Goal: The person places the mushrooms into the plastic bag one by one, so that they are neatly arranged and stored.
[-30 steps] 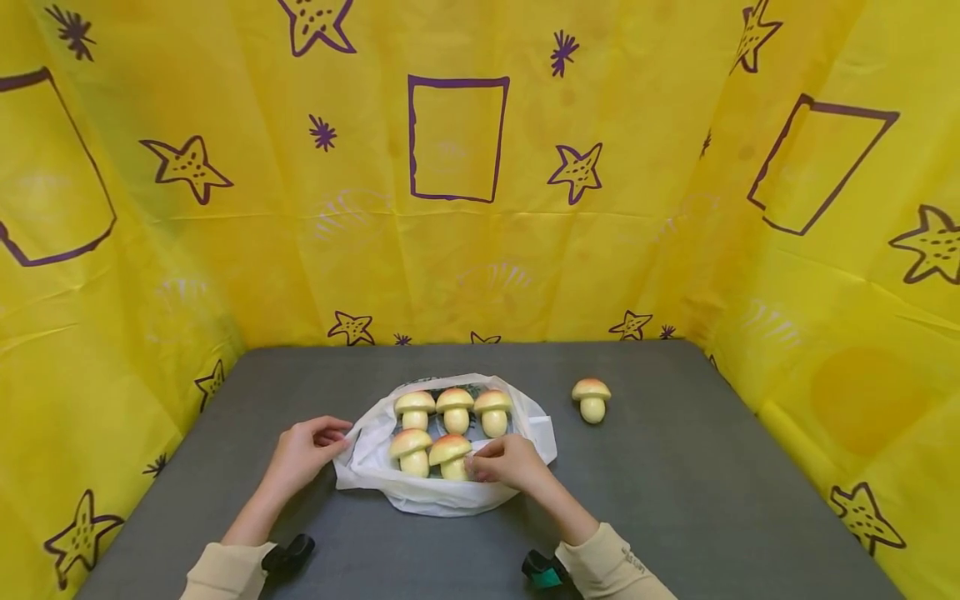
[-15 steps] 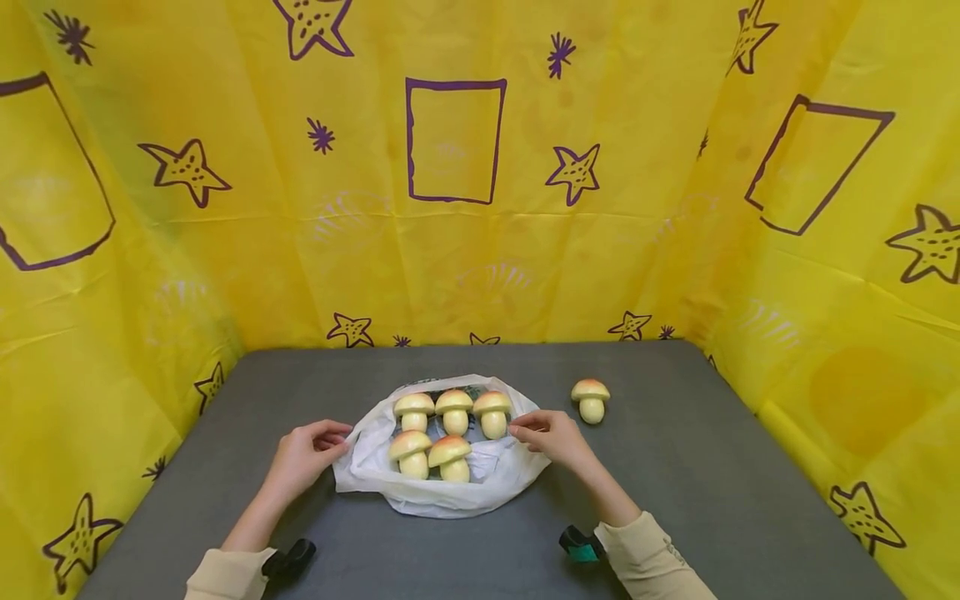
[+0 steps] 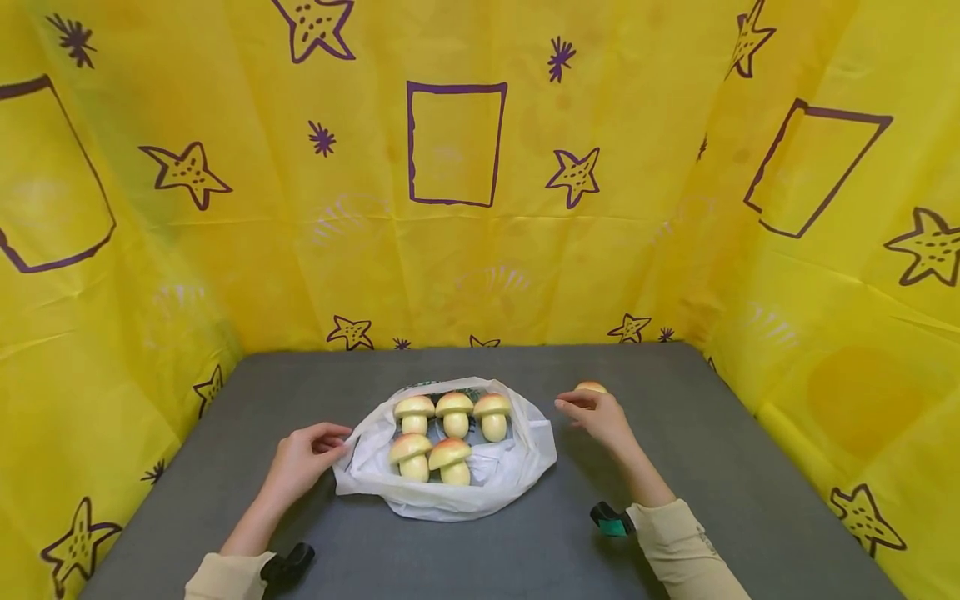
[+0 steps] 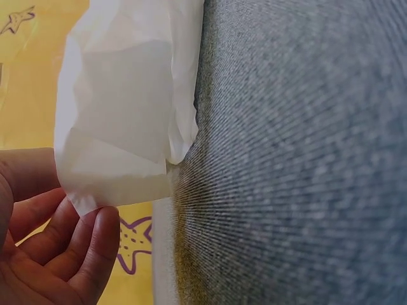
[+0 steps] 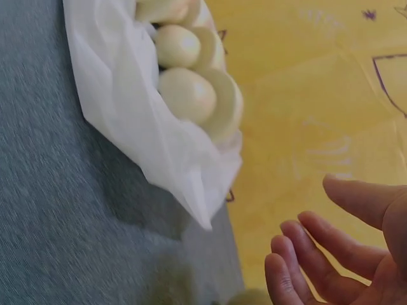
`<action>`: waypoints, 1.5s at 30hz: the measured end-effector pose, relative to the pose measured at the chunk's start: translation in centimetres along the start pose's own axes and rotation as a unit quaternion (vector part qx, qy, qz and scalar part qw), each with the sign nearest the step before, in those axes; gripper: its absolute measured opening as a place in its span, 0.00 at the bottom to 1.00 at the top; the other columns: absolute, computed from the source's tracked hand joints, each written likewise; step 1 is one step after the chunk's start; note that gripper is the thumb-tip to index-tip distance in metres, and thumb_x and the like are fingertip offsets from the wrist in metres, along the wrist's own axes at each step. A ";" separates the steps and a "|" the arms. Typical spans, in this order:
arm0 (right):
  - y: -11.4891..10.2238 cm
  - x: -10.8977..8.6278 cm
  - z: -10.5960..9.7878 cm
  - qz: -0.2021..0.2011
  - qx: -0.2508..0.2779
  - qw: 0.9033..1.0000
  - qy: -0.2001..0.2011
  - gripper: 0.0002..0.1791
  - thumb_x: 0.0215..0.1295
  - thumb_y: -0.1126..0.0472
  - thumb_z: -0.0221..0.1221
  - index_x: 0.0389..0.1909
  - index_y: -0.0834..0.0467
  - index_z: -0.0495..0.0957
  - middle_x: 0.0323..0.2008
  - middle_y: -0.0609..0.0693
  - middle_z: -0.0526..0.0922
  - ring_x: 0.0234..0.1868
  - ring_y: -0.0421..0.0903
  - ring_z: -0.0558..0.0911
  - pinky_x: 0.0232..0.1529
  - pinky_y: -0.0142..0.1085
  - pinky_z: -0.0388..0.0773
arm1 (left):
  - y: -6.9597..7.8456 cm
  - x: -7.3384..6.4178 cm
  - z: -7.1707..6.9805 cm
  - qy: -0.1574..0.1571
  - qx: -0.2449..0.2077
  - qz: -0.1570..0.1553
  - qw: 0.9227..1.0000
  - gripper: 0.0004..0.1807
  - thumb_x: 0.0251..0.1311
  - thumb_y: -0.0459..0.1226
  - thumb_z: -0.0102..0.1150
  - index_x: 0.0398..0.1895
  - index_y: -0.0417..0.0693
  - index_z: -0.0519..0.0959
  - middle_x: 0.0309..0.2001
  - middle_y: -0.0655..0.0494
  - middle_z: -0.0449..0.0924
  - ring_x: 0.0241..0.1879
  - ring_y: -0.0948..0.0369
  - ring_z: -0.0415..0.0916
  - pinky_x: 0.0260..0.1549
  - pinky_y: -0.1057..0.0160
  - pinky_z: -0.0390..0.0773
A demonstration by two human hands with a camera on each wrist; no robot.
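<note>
A white plastic bag lies spread on the dark table with several toy mushrooms in its opening, pale-stemmed with orange-tinted caps. At the bag's left end, my left hand pinches the edge; the left wrist view shows the bag's corner between thumb and fingers. My right hand is off to the right of the bag, fingers spread and holding nothing in the right wrist view. Just behind it stands a lone mushroom, mostly hidden by the hand, only its cap top showing.
The dark grey table ends at a yellow curtain with purple drawings, which closes in the back and both sides. Black wrist cameras sit at both cuffs.
My right hand has left the front-right mushroom inside the bag, passed over the bag's right edge and reached the lone mushroom. My left hand has stayed at the bag's left edge.
</note>
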State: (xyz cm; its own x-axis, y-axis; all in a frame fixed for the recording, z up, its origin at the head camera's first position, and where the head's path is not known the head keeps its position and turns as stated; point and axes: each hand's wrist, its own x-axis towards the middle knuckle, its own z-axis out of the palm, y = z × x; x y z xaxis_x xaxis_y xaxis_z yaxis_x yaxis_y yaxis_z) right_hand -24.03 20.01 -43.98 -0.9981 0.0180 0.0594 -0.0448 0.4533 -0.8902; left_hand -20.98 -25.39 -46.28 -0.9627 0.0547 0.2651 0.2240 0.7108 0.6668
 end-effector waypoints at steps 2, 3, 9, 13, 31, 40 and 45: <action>0.0 0.0 -0.6 0.002 0.003 1.000 0.006 0.19 0.60 0.55 0.63 0.47 0.64 0.81 0.47 0.58 0.80 0.43 0.52 0.82 0.41 0.42 0.81 | -0.1 0.2 0.0 0.004 0.001 0.005 1.000 0.10 0.52 0.34 0.67 0.39 0.45 0.84 0.30 0.55 0.83 0.27 0.66 0.78 0.27 0.70 0.75; -0.1 0.0 -0.8 0.006 0.007 1.000 0.009 0.19 0.60 0.55 0.63 0.47 0.64 0.81 0.48 0.58 0.80 0.43 0.50 0.82 0.41 0.41 0.81 | -0.2 0.3 0.0 0.006 0.001 0.007 1.000 0.10 0.52 0.34 0.67 0.39 0.45 0.84 0.29 0.55 0.83 0.27 0.66 0.78 0.27 0.70 0.75; 0.1 0.0 -2.1 0.033 0.030 0.999 0.013 0.20 0.61 0.56 0.62 0.50 0.64 0.79 0.51 0.60 0.80 0.44 0.48 0.82 0.45 0.41 0.80 | -0.3 0.5 0.1 0.000 0.003 0.002 1.000 0.10 0.52 0.35 0.67 0.39 0.45 0.84 0.30 0.55 0.83 0.27 0.67 0.78 0.27 0.71 0.75; 0.5 0.2 -2.9 0.039 0.030 0.999 0.014 0.22 0.63 0.56 0.61 0.53 0.66 0.77 0.55 0.61 0.78 0.45 0.44 0.81 0.46 0.41 0.80 | -0.3 0.6 0.2 -0.005 0.004 -0.003 1.000 0.10 0.52 0.34 0.67 0.39 0.45 0.84 0.30 0.55 0.83 0.27 0.65 0.78 0.27 0.70 0.75; 2.6 0.7 -5.7 0.036 0.011 0.999 0.024 0.24 0.62 0.57 0.61 0.54 0.69 0.75 0.53 0.66 0.78 0.49 0.55 0.81 0.47 0.45 0.80 | -0.1 0.9 -0.1 -0.005 0.013 -0.004 1.000 0.10 0.53 0.34 0.66 0.40 0.45 0.84 0.31 0.55 0.83 0.28 0.64 0.78 0.27 0.71 0.76; 3.2 0.3 -6.1 0.072 -0.018 0.997 0.015 0.26 0.63 0.55 0.61 0.55 0.70 0.74 0.51 0.66 0.79 0.49 0.59 0.81 0.46 0.44 0.80 | -0.4 0.7 0.1 -0.011 0.010 -0.008 1.000 0.10 0.53 0.34 0.66 0.40 0.45 0.84 0.31 0.54 0.83 0.28 0.64 0.78 0.28 0.70 0.76; 3.8 0.3 -5.9 0.118 -0.019 0.993 0.007 0.29 0.61 0.53 0.62 0.55 0.71 0.73 0.50 0.66 0.80 0.50 0.59 0.81 0.46 0.44 0.80 | -0.3 0.7 0.0 -0.013 0.006 -0.011 1.000 0.10 0.53 0.34 0.66 0.40 0.44 0.84 0.31 0.54 0.83 0.28 0.64 0.78 0.27 0.71 0.75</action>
State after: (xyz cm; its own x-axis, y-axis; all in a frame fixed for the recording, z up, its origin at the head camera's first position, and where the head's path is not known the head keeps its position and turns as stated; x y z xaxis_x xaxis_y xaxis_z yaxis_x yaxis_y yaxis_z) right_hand -24.24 26.95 -44.69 -0.9800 0.1395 -0.1419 0.1916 0.4681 -0.8627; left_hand -21.75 -25.55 -46.31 -0.9708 0.0577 0.2327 0.2019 0.7205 0.6635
